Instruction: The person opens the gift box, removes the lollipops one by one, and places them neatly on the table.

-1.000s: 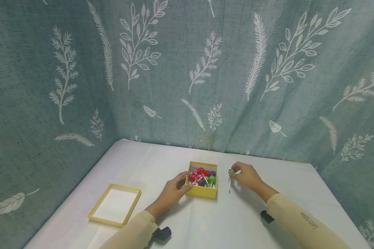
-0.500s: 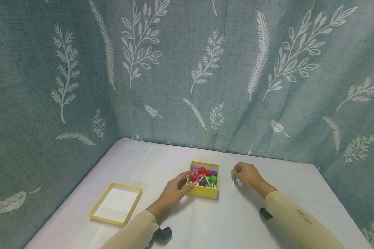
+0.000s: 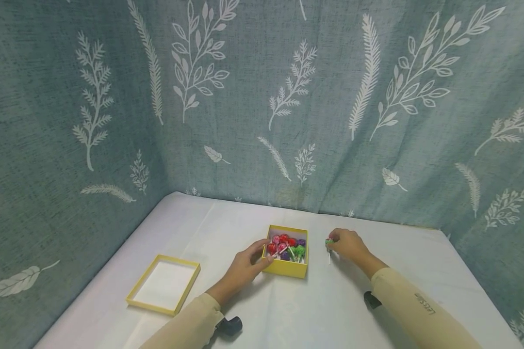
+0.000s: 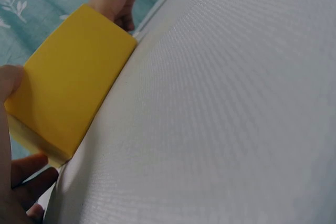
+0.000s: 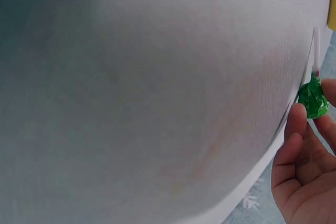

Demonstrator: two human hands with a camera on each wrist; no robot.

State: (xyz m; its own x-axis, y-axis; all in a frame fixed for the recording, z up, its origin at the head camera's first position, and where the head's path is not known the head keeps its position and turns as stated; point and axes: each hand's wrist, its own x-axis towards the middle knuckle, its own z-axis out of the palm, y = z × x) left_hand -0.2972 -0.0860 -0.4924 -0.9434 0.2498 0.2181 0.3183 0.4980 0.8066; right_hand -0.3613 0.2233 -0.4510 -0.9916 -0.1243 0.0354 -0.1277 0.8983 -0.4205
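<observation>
On the white table, a yellow box (image 3: 285, 268) holds several lollipops (image 3: 284, 245) in red, pink, purple and green wrappers. My left hand (image 3: 243, 265) grips the box's near left corner, thumb on the front wall and fingers along the left side. The left wrist view shows the thumb and fingertips against the yellow box (image 4: 73, 77). To the right of the box, my right hand (image 3: 349, 245) pinches a green-wrapped lollipop (image 5: 313, 99) by its head. Its white stick points toward me in the head view, close over the tabletop.
A shallow yellow-rimmed lid (image 3: 163, 285) lies inside up on the table's left part. Behind the white table (image 3: 288, 310) hangs a blue-green curtain (image 3: 244, 97) with white leaf patterns, which also runs along both sides.
My right hand has shifted slightly with the lollipop, whose stick now shows shorter. My left hand stays on the box. The whole head view has drifted a little.
</observation>
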